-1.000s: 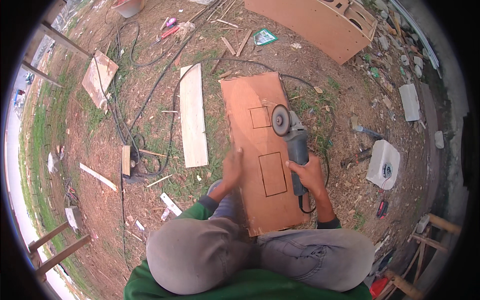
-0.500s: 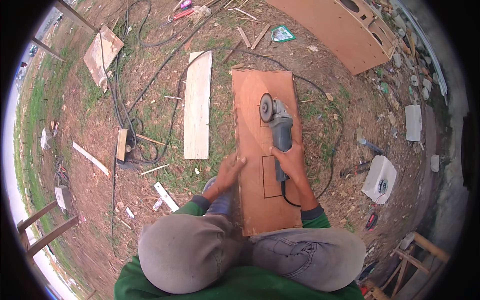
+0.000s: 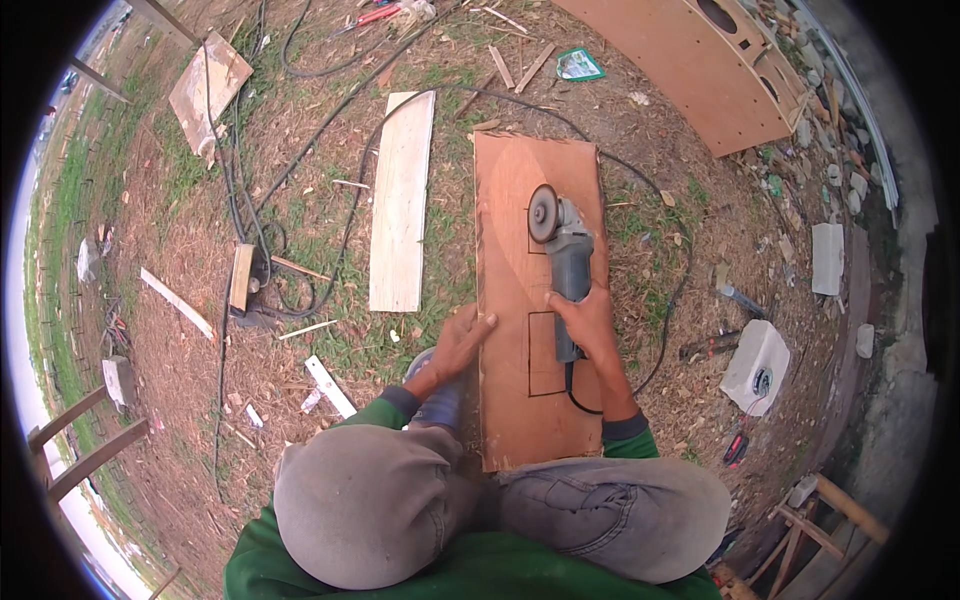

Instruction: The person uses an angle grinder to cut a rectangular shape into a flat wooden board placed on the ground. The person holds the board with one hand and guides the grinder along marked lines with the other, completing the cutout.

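A brown plywood board (image 3: 510, 420) lies lengthwise before my knees, marked with dark pencilled rectangles. Over its right half is a grey angle grinder (image 3: 571, 270), its round disc pointing away from me near the far rectangle. Whether the disc touches the wood I cannot tell. My right hand (image 3: 590, 322) is wrapped round the grinder's body, thumb on the left side. At the board's left edge my left hand (image 3: 463, 340) grips the rim, thumb on top and the other fingers partly hidden below. The grinder's black cord loops off beneath my right wrist.
A pale plank (image 3: 402, 210) lies left of the board. Black cables (image 3: 345, 95) run over the grass to a wooden block (image 3: 241, 278). At the far right stands a plywood box (image 3: 690, 70) with cut-out holes. A white container (image 3: 756, 367) and a hammer (image 3: 738, 298) lie rightward.
The whole scene has shifted slightly in view as my head moved. Both hands keep their hold on the board and the grinder, with little visible movement between them.
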The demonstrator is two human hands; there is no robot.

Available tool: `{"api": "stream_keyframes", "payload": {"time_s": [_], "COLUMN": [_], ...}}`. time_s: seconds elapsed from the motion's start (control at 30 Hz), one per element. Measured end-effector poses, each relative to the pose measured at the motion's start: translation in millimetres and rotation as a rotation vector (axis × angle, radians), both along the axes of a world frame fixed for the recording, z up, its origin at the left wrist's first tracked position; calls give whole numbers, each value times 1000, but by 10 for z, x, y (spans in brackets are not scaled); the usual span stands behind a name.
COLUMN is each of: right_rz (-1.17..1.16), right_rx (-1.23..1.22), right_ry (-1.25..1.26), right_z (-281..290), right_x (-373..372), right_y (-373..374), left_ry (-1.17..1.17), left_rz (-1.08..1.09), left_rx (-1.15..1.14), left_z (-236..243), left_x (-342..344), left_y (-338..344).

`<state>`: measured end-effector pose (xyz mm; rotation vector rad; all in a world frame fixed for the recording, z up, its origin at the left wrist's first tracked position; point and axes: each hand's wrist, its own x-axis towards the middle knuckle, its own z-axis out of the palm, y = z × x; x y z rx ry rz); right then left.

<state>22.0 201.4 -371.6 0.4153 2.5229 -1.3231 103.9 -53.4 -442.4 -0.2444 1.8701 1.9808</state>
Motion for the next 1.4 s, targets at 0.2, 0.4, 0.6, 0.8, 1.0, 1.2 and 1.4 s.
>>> {"api": "stream_keyframes", "payload": {"time_s": [0.2,0.4,0.6,0.8,1.0,1.2,1.4], "right_rz": [12,22,-4,9,34,26,18], "right_rx": [42,74,12,37,16,-13,-18], "right_ry": [-99,-71,-122,-99,-77,9,-92], "right_z": [-88,-111,-50,-57,12,32,-6], "right_x": [-20,-26,-23,-5,-6,14,15], "right_y": [38,41,24,19,21,1,30], "left_ry": [-15,49,-10,-90,2,65,-20], "left_rz": [15,-24,16,9,-19,-31,-35], "left_rx": [-20,-130,-19,-15,-75,-164,-90], "left_z": [50,74,11,3,41,27,23], "left_x": [12,-24,4,1,-11,-16,-8], "left_y": [3,-23,-3,-2,-23,-35,-39]}}
